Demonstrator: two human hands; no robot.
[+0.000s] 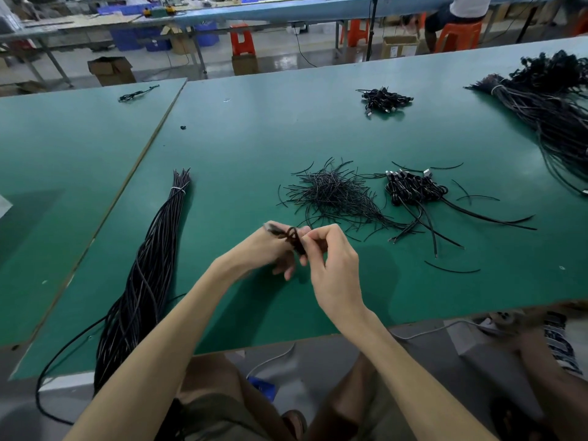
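Above the green table (254, 148), my left hand (270, 249) holds a small coiled black cable (294, 238), its plug end sticking out to the upper left. My right hand (331, 259) pinches the same coil from the right, fingers curled over it. The hands meet at the coil, just in front of a loose pile of short black twist ties (331, 192). Whether a tie is between my right fingers is hidden.
A long bundle of black cables (149, 272) lies at the left and hangs over the front edge. Coiled finished cables (413, 189) sit right of the ties; a smaller heap (385, 100) lies farther back. A big cable bundle (553, 113) fills the far right.
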